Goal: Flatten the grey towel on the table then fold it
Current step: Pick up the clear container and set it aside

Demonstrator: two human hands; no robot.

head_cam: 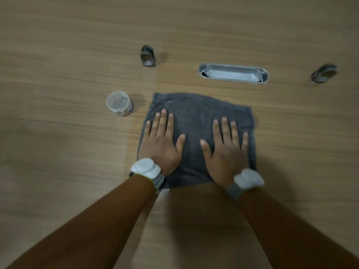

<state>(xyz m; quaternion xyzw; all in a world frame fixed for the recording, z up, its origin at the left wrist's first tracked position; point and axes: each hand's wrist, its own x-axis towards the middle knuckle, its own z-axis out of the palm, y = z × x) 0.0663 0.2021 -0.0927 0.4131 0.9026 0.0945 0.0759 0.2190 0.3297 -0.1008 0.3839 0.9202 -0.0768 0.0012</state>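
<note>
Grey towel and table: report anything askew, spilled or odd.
Nothing is spilled or damaged. The grey towel lies flat but slightly skewed, its far edge slanting down to the right. The left hand and the right hand press flat on it. The clear jar stands upright, beside the towel.

Office or meeting-room setting, likely. Wide wood-grain laminate worktop (58,45) with a long oval metal cable port (233,73) set flush into its surface, the kind fitted to desks. Small clear lidded jar (119,103) of tiny metal bits stands nearby, contents too blurred to name.
</note>
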